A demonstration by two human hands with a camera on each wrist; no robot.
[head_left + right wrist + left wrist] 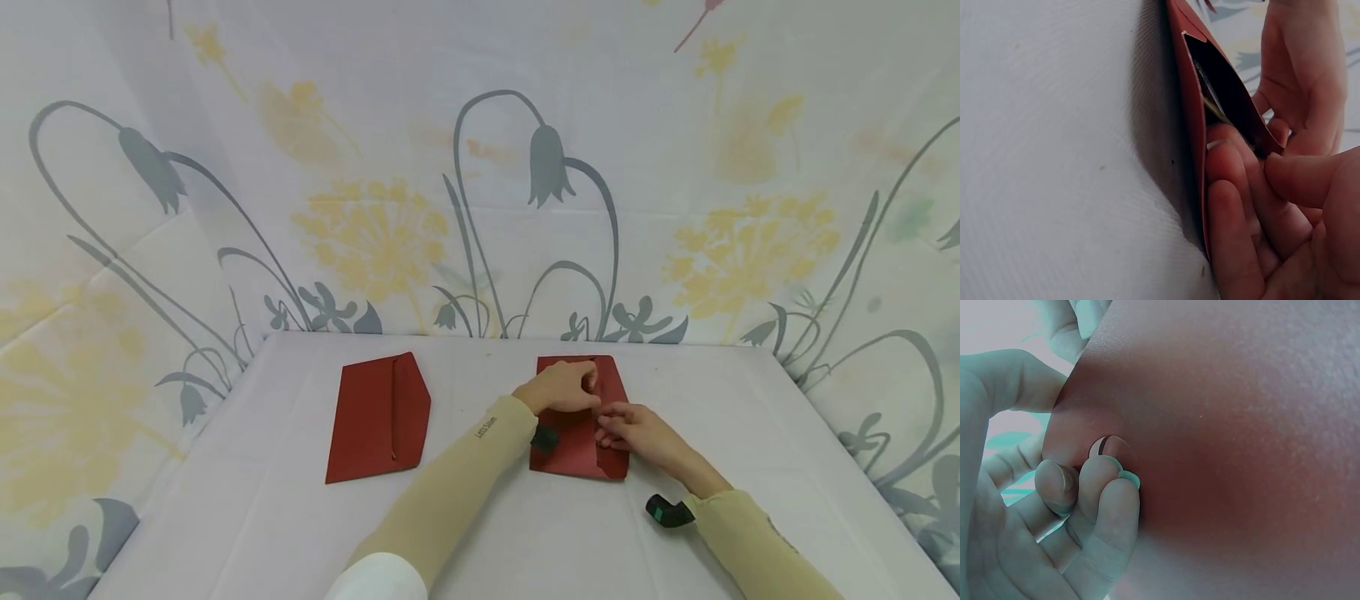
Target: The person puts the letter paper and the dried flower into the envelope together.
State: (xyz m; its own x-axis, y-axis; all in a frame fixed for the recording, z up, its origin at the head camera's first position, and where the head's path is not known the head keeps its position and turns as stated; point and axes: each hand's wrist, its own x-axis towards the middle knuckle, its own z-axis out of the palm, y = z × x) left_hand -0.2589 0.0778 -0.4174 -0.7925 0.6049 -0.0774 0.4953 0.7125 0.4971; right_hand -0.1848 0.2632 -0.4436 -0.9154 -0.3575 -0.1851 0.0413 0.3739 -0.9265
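A red envelope [573, 458] lies at the right of the table, its flap side to the right. My left hand [561, 387] reaches over it from the left; in the left wrist view its curled fingers [1110, 515] pinch the envelope's edge beside a rounded notch. From the right, my right hand [637, 433] holds the same edge near the middle. The right wrist view shows the envelope's mouth [1235, 81] parted, the right thumb [1304, 178] on one lip and fingertips at the gap. Something thin and pale shows inside; its kind is unclear.
A second red envelope [363, 421] lies at the left of the white table [247, 517], its flap also to the right. Behind the table hangs a flower-printed cloth [645, 250]. Black wrist-worn devices [670, 511] sit by both wrists.
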